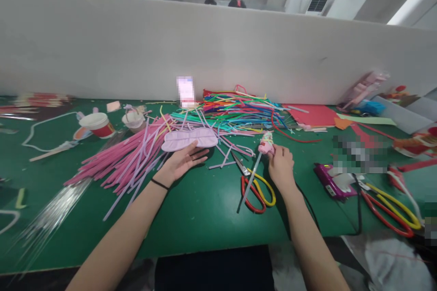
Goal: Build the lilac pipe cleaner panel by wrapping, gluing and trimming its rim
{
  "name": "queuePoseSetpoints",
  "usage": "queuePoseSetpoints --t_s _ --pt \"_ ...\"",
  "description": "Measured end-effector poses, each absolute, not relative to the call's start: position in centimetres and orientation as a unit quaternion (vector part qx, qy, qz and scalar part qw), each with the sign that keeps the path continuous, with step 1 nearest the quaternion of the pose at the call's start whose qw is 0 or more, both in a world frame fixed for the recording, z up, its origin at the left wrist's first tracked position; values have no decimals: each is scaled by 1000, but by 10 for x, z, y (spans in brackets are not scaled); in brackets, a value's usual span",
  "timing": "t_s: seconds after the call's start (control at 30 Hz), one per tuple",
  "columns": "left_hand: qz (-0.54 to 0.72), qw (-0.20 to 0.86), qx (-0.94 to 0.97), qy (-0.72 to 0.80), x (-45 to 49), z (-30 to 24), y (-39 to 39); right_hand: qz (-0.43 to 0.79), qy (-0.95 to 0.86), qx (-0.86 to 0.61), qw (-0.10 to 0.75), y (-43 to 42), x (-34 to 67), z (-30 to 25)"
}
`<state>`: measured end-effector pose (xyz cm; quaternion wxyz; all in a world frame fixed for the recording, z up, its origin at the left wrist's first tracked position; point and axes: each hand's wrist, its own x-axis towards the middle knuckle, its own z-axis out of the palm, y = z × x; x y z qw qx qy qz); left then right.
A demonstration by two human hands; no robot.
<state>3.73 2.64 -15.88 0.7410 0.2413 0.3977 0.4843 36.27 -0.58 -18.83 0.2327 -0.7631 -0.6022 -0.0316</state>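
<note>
My left hand (186,160) is palm up, its thumb against the lower edge of a flat, pale purple pipe-cleaner piece (174,141) with rounded ends. The other fingers stretch out below the piece. My right hand (282,166) is closed round a small pink glue gun (266,146), and a long clear glue stick (251,182) slants from it towards me. Under that stick lie scissors (261,198) with one red and one yellow handle. Loose pale purple pipe cleaners (227,157) lie between my hands.
A bundle of pink pipe cleaners (116,157) spreads left, with a heap of many-coloured ones (235,109) behind. A paper cup (102,127) stands at left. On the right are red sheets (314,116), a purple device (332,184) and more scissors (392,209). A pale partition (211,50) bounds the back.
</note>
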Motion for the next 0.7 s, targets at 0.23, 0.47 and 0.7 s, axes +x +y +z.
queuePoseSetpoints --t_s 0.23,0.47,0.7 --pt "552 678 258 410 43 -163 26 118 -532 -658 520 -8 348 -166" --pt "608 622 242 431 38 -160 31 355 -484 -519 608 13 311 -132" --pt "670 560 235 427 40 -151 31 280 -519 -575 567 18 292 -136"
